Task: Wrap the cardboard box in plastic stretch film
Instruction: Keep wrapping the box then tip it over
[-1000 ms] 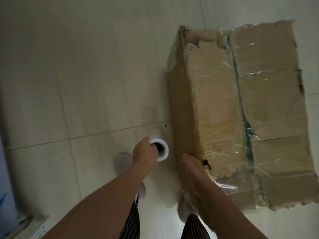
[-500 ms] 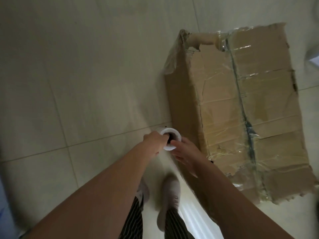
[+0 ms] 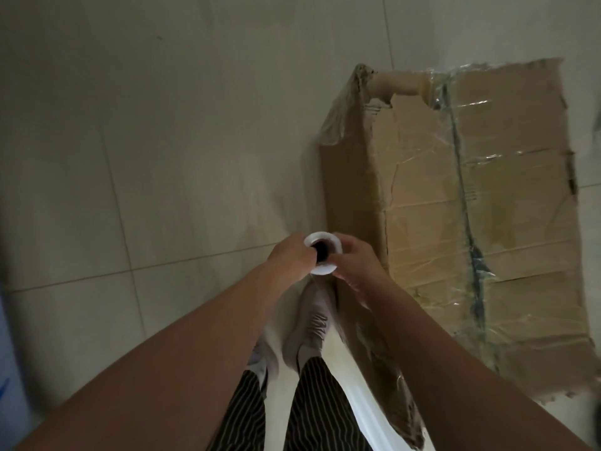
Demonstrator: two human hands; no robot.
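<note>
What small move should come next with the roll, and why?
Probably carry the film roll forward along the cardboard box's left side toward the far corner, keeping tension. The left hand and right hand both hold it upright beside that side, and the stretched film trails back along the box toward the person.

The box (image 3: 507,222) is seen to be of matt brown cardboard, rough and torn at its edges, covered by thin, glossy, wrinkled clear plastic film (image 3: 471,104), while the roll (image 3: 320,270) is shown smooth and white, the floor (image 3: 162,141) laid with smooth pale tiles, and the trousers (image 3: 312,408) made of striped cloth.
</note>
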